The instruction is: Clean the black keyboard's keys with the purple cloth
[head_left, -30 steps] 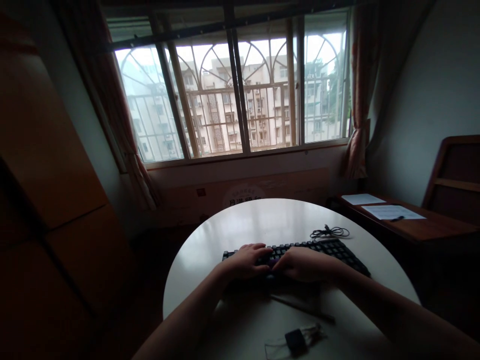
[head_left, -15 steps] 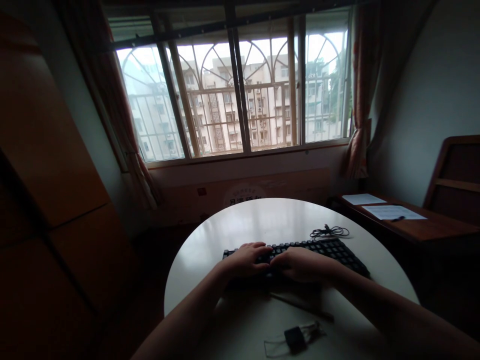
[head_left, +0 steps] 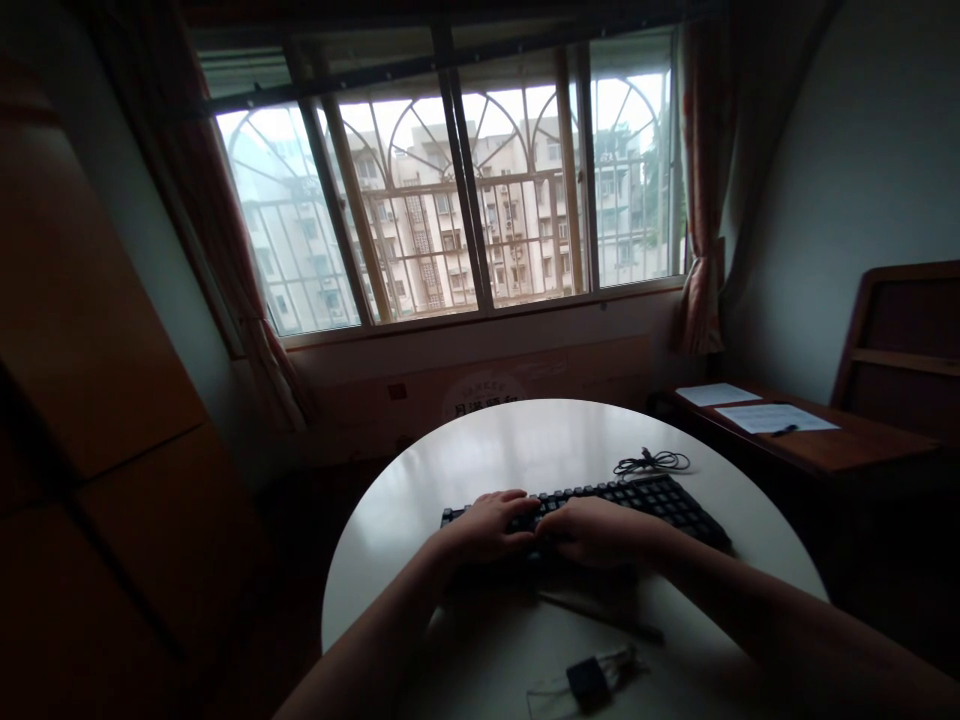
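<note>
Lying beneath the left grip and right grip, the keyboard is judged stiff and fairly light, best held by its end edges. The left grip is spread; whether anything is pinched by the right grip cannot be told.

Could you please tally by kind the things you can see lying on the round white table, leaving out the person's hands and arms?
Keyboard: 1
Coiled cable: 1
Thin stick-like tool: 1
Small black block with thin wires: 1
Total: 4
</note>
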A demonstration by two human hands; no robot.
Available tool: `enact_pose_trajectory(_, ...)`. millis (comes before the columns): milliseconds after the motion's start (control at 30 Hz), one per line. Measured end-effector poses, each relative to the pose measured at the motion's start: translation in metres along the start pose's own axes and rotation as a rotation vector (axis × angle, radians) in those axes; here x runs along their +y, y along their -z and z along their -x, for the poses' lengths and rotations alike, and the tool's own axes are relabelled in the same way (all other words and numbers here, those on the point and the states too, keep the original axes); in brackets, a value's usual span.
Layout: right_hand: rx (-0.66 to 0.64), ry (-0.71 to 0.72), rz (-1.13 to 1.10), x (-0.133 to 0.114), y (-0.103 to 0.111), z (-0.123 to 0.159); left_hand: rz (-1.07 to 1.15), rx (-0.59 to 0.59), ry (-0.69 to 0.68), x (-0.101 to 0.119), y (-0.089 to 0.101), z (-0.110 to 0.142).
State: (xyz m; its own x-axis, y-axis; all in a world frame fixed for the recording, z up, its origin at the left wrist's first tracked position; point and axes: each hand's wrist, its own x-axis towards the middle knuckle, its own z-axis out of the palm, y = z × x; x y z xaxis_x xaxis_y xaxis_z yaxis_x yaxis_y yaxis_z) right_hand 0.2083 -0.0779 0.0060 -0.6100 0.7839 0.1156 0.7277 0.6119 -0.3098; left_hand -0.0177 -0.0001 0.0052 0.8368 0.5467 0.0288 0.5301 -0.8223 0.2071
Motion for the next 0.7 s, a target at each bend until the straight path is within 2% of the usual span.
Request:
enact_pose_trajectory(367,-0.009,0.014,-0.065,0.0007,0.0038,0.0018,0.013,0.010,-0.025,-0.0055,-0.0019,-0.0001)
enact_pose_trajectory(700,-0.028,-0.017,-0.082,-0.0003,0.0105,0.0043,0.013,0.005,-0.033,-0.0006,0.0005,-0.0004)
